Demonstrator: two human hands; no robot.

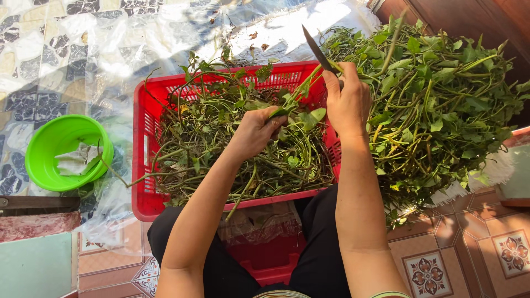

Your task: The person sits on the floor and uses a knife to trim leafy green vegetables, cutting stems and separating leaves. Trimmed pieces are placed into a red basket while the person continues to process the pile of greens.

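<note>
**Leafy stems trimmed with a knife over a red crate**

Left hand (256, 129): fingers closed around a leafy green stem (301, 110), gripped above the middle of the red plastic crate (144, 160). The stem runs up and to the right, toward the other hand; several leaves hang from it just right of the fingers.

Right hand (346, 102): closed in a fist on the handle of a knife (317, 49). Handle hidden inside the grip. Dark blade points up and to the left, tip above the far rim of the crate. The stem's upper end meets the blade near the thumb; exact contact cannot be made out.

Crate: slotted walls, sits on the floor directly in front of the person's knees, partly filled with tangled stems and sparse leaves (221, 154).

To the right of the crate, touching its side: a large heap of fresh leafy greens (441, 105).

To the left, apart from the crate: green plastic bowl (47, 165) holding a crumpled pale scrap. Clear plastic sheet (110, 55) spread over the patterned tile floor (475, 248), under the bowl and crate.
</note>
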